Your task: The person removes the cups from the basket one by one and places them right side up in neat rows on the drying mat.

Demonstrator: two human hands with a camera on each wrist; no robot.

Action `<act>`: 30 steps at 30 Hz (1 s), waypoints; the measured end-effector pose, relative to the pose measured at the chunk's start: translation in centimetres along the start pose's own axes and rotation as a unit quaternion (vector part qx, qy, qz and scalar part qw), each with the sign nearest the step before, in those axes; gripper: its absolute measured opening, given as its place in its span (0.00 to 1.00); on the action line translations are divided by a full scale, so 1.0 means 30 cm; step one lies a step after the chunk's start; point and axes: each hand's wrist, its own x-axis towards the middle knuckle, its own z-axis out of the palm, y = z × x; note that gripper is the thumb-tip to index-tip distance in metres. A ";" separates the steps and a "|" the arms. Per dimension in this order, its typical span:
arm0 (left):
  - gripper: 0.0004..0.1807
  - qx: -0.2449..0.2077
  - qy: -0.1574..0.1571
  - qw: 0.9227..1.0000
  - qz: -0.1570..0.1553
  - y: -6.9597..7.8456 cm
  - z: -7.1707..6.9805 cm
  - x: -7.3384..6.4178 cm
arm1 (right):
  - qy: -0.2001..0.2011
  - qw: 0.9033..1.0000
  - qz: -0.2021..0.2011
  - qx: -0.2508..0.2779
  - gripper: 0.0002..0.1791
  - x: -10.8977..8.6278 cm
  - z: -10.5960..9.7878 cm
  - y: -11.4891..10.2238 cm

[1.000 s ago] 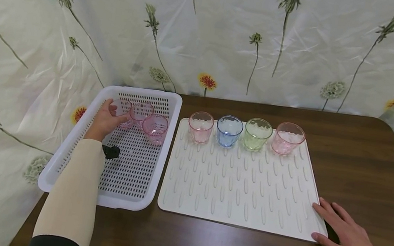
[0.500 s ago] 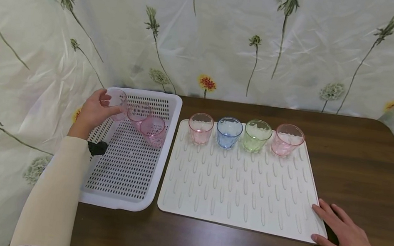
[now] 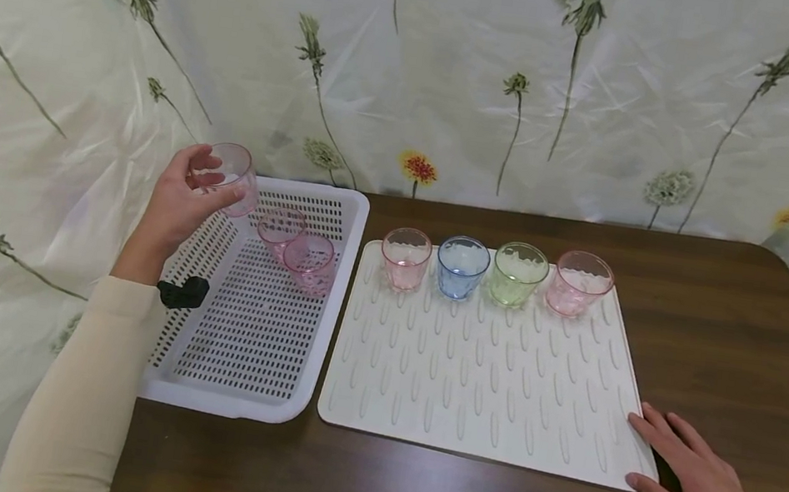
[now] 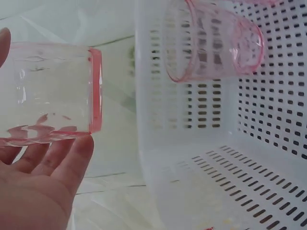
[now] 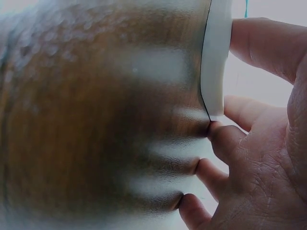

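My left hand (image 3: 181,203) grips a clear, pink-rimmed glass (image 3: 238,195) by its side, held above the back left corner of the white plastic basket (image 3: 330,338). In the left wrist view the glass (image 4: 57,91) is apart from the basket wall. Two other pink glasses, one farther back (image 3: 281,228) and one nearer (image 3: 309,263), stand close together inside the basket. My right hand (image 3: 705,487) lies spread at the front right corner of the white ridged mat (image 3: 490,377). In the right wrist view its thumb (image 5: 268,45) touches the mat edge, while other fingertips rest on the table.
Along the mat's back edge stands a row of glasses: pink (image 3: 405,260), blue (image 3: 462,268), green (image 3: 517,274) and pink (image 3: 579,285). The dark wooden table (image 3: 716,325) extends to the right. A flowered cloth (image 3: 448,77) hangs behind and on the left.
My left hand has lifted the pink glass up from the basket, moving back and left. The two other glasses in the basket stay inside. My right hand keeps its place.
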 end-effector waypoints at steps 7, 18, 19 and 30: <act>0.50 -0.020 -0.017 1.000 -0.003 0.019 -0.005 -0.006 | 0.000 1.000 0.003 -0.002 0.46 -0.001 0.007 0.006; 0.49 -0.033 -0.042 0.998 0.035 0.073 0.021 -0.031 | 0.002 1.000 0.002 0.001 0.46 -0.004 0.010 0.005; 0.49 -0.034 -0.047 0.998 0.039 0.080 0.024 -0.033 | 0.002 1.000 0.003 0.001 0.46 -0.004 0.009 0.003; 0.45 -0.047 -0.112 0.988 0.099 0.178 0.064 -0.051 | -0.006 1.000 0.009 -0.003 0.46 0.002 0.001 -0.006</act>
